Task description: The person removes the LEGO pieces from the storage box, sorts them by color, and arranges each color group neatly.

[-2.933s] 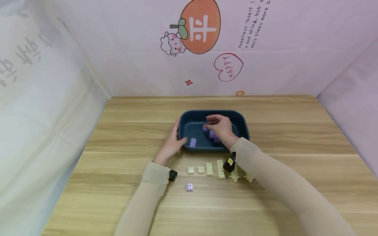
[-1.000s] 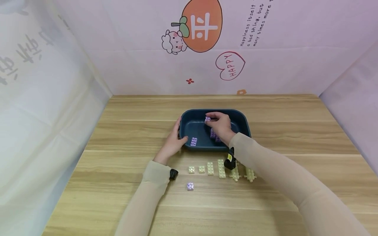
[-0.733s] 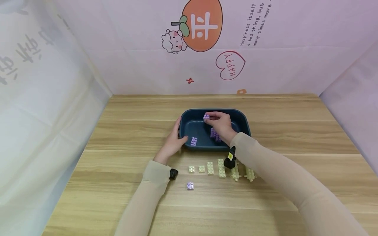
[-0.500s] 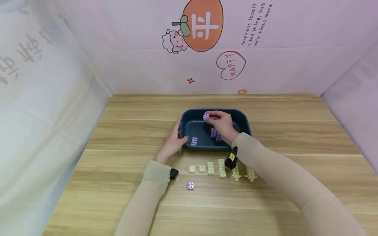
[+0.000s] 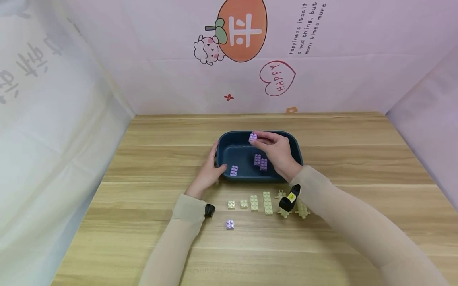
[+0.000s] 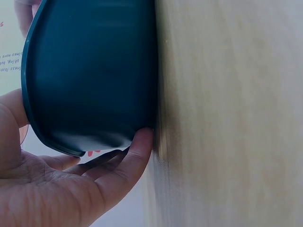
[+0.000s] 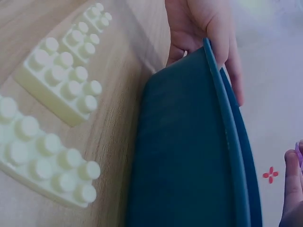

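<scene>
A dark blue plastic bin (image 5: 247,179) sits on the wooden table. My left hand (image 5: 208,171) holds its left end, thumb over the rim and fingers along the outer wall; the left wrist view shows this hand (image 6: 71,187) from below. My right hand (image 5: 280,153) is above the bin and pinches a small purple building block (image 5: 253,138) between thumb and fingers. Inside the bin lie a purple block (image 5: 234,171) at the front left and two more purple blocks (image 5: 263,164) side by side near the middle. The bin's right interior is partly hidden by my right hand.
Before the bin, pale yellow blocks stand in a row, including a long one (image 5: 267,203). Yellow pieces with side pegs (image 5: 302,209) are at its right end, partly covered by my right wrist camera. A small purple block (image 5: 230,225) lies nearer me.
My right hand has lifted the small purple block up from the bin's floor and moved slightly right and away from me. The left hand has stayed on the bin's end.
</scene>
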A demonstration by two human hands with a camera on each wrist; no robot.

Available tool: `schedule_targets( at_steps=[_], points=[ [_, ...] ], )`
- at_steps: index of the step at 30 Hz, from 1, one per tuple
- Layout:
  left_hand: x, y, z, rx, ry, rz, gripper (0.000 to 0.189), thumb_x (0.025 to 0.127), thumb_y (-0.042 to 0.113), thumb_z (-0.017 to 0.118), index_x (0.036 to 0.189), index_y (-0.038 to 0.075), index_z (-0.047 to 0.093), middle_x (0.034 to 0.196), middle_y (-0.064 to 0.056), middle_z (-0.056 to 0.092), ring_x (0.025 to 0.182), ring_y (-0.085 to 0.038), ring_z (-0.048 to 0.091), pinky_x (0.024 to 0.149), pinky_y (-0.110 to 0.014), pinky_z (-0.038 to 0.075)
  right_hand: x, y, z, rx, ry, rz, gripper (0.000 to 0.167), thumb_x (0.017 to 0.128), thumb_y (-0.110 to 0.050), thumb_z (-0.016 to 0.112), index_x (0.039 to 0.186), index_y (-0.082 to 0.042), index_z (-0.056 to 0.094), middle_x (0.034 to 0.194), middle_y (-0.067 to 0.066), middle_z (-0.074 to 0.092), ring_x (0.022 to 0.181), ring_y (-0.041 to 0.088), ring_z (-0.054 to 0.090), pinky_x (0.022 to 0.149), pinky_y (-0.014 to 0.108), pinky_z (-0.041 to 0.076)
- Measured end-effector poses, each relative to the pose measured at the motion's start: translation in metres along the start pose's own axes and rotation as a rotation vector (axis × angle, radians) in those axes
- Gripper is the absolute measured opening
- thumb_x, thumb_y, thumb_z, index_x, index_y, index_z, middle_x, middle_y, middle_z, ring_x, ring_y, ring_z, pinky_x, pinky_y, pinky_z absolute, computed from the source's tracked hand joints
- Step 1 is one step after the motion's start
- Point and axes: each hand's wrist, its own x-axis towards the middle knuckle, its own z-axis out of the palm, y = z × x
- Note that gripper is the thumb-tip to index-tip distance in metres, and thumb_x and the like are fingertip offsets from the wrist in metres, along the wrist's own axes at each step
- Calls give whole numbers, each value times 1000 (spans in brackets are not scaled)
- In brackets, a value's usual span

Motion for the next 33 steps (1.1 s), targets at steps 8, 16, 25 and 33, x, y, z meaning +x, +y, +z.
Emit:
schedule_targets(
  at_steps=[8, 16, 25, 33],
  points=[
    [0, -4, 0, 2, -2, -9, 82, 95, 7, 55, 157, 29, 6, 161, -11, 19, 141, -35, 33, 107, -51, 38, -20, -2, -2, -23, -41, -89, 36, 84, -18, 75, 116, -5, 66, 101, -4, 68, 93, 9, 64, 83, 17, 52],
    [0, -4, -2, 8, -17, -3, 82, 96, 9, 55, 157, 27, 4, 161, -11, 17, 142, -35, 31, 108, -53, 37, -52, -1, -3, -120, -97, -164, 33, 84, -20, 75, 112, -5, 66, 108, 8, 67, 92, 11, 66, 81, 19, 54],
    [0, -4, 0, 11, -7, -6, 83, 94, 9, 56, 157, 27, 5, 161, -12, 18, 142, -35, 33, 109, -51, 36, -89, 23, -3, -149, -179, -262, 26, 84, -6, 74, 108, 0, 67, 107, 17, 68, 85, 11, 66, 78, 20, 55],
    [1, -2, -1, 14, -7, 3, 83, 95, 9, 56, 157, 28, 5, 161, -10, 18, 142, -35, 32, 109, -50, 36, -117, 47, 6, -233, -258, -118, 23, 81, -4, 75, 103, -3, 68, 85, 9, 64, 71, 12, 56, 62, 20, 48]
  ],
)
